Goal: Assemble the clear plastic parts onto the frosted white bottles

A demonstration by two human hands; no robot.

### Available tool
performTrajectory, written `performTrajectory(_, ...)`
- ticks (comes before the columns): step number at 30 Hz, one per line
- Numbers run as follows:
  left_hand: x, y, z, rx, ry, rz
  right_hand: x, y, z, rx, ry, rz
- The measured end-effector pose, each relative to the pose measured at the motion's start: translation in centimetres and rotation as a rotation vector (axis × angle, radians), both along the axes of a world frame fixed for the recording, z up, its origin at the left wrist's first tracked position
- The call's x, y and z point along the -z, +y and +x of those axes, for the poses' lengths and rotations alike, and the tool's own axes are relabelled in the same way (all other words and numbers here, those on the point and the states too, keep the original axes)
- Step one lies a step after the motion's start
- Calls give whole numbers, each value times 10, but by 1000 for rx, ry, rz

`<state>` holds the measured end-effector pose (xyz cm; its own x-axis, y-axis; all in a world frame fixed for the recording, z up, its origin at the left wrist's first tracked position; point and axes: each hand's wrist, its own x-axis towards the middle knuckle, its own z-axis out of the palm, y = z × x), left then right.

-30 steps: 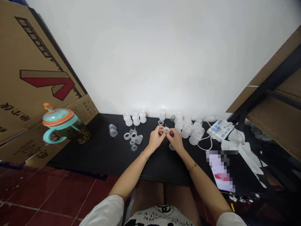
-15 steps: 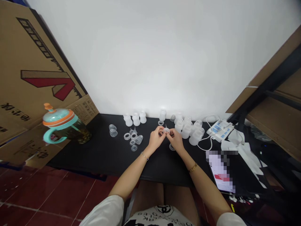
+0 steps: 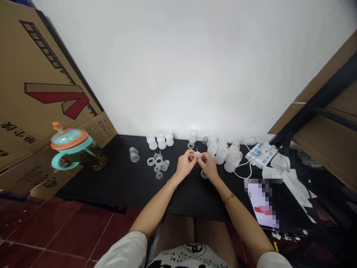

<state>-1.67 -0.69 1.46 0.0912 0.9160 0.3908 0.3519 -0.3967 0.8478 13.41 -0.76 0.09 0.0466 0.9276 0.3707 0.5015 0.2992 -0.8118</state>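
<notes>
The small ring point(image 3: 197, 153) looks like soft, translucent silicone — the frosted bottles point(image 3: 221, 155) beyond it are matt, cloudy plastic. The desk point(image 3: 192, 199) is smooth matt black, the cardboard box point(image 3: 41, 70) rough brown paper with printed marks — while the red floor tiles point(image 3: 55, 230) and the cup's plastic lid point(image 3: 69, 138) shine glossy.

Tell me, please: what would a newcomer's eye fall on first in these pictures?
Probably the teal-and-orange lidded cup with a handle, at the left end of the long black table, before a large brown cardboard box printed with a red arrow. Next come the frosted translucent plastic bottles along the white wall, and at the centre the left hand and right hand pinch a small clear silicone ring.
</notes>
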Motion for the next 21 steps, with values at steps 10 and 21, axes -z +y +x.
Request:
performTrajectory(10,0,0,0,3,-3,-7,0,0,0,5,-2,1)
performTrajectory(21,-1,-2,1,5,-14,-3,-4,-2,-1,9,0,-14)
